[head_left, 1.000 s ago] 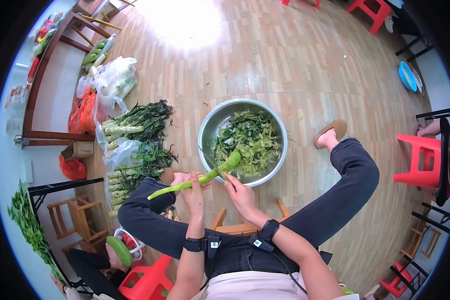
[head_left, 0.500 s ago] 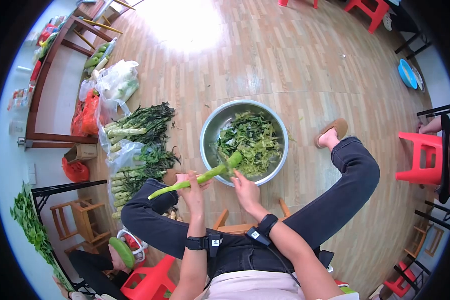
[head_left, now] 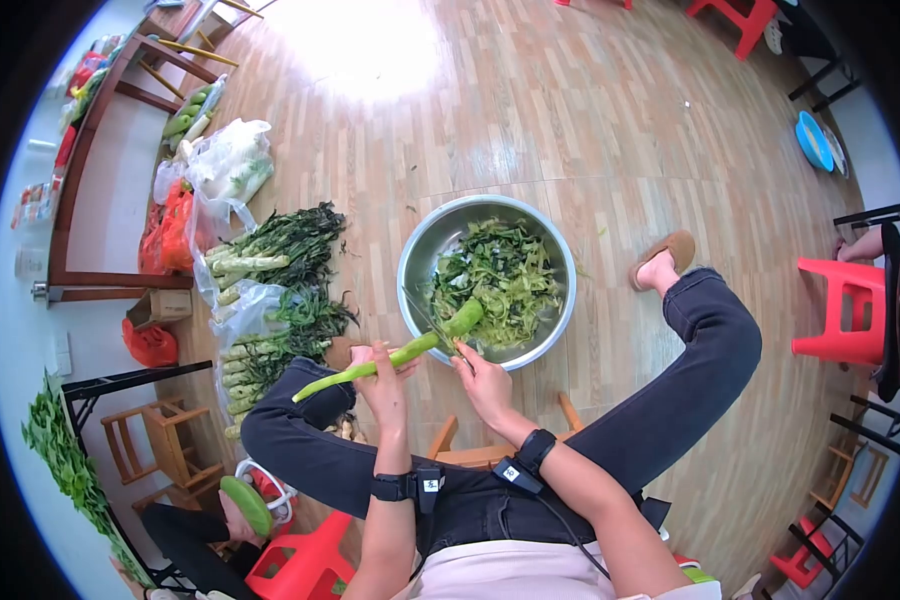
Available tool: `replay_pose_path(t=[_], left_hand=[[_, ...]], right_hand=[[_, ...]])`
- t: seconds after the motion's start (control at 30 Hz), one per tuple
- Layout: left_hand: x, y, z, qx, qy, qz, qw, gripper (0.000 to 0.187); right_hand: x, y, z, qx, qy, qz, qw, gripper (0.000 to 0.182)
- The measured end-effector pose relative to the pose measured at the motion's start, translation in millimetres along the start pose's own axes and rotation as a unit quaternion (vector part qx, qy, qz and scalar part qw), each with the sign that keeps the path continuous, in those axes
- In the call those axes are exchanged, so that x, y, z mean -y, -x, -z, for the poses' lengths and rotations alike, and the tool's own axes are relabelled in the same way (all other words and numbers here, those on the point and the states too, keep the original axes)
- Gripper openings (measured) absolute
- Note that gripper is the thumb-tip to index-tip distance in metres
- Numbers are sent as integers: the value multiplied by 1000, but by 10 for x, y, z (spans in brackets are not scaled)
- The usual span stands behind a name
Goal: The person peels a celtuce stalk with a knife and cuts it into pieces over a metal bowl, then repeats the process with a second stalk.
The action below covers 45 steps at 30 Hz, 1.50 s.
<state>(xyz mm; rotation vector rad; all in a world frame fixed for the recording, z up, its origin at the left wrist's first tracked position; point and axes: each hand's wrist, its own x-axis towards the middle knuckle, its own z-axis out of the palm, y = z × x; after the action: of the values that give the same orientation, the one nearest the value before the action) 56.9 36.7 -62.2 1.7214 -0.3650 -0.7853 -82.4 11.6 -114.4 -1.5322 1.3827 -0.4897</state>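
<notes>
My left hand (head_left: 382, 388) is closed round the middle of a long green celtuce stem (head_left: 417, 348). The stem slants, its thin end near my left knee and its thick end over a steel basin (head_left: 406, 262). My right hand (head_left: 485, 385) is closed on a knife (head_left: 432, 322), whose thin blade shows almost edge-on across the stem. Its handle is mostly hidden by my fingers. Green peelings and dark leaves (head_left: 515, 290) lie in the basin, which stands on the floor in front of me.
Several leafy celtuce stalks (head_left: 270, 270) lie left of the basin, by white (head_left: 230, 160) and red plastic bags (head_left: 167, 230). A brown-framed table (head_left: 80, 200) stands at left. Red stools (head_left: 835, 310) and seated people are at the sides. A blue basin (head_left: 815, 142) is far right.
The knife has swung from near the stem's thick end to lie across it, pointing up-left. My right hand has shifted slightly left. My left hand keeps its hold on the stem.
</notes>
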Motion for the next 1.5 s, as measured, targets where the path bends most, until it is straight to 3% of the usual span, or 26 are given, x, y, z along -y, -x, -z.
replay_pose_path(t=[0.23, 0.3, 0.43, 0.6, 0.93, 1.0, 1.13, 1.23, 1.33, 1.37, 1.4, 1.5], left_hand=[[-17, 2, -24, -6, 10, -5, 1000, 37], [-1, 12, -6, -3, 6, -4, 1000, 36], [3, 59, -9, 5, 11, -23, 1000, 34], [-19, 43, -7, 5, -33, -15, 999, 37], [-15, 73, 6, 10, -15, -1, 1000, 32], [-7, 107, -19, 18, -14, -9, 1000, 32], [-79, 170, -106, 33, -55, -38, 997, 33], [-83, 156, -96, 28, -33, -31, 999, 32], [-78, 150, -87, 37, -23, -28, 999, 31], [-73, 144, -83, 39, -24, -28, 999, 31], [-74, 140, -78, 43, -43, -28, 998, 32], [-109, 153, -92, 44, -51, -25, 997, 31]], right_hand=[[-52, -33, -14, -8, 33, 13, 999, 33], [-198, -98, -33, 0, 30, -74, 997, 35], [-275, -120, 53, 23, 12, -91, 995, 36], [-39, -42, 76, 33, 1, -15, 999, 35], [-204, -112, 6, 7, 72, -9, 997, 33], [-299, -159, 12, 10, 41, -55, 998, 34], [-351, -187, 24, 10, 37, -50, 998, 35], [-461, -238, -84, 5, -38, -76, 996, 35], [-572, -307, -134, -53, -82, 5, 995, 37], [-584, -338, -89, 43, -218, -138, 965, 38], [-541, -363, -22, 138, -343, -273, 888, 39], [-482, -403, 82, 157, -386, -304, 857, 40]])
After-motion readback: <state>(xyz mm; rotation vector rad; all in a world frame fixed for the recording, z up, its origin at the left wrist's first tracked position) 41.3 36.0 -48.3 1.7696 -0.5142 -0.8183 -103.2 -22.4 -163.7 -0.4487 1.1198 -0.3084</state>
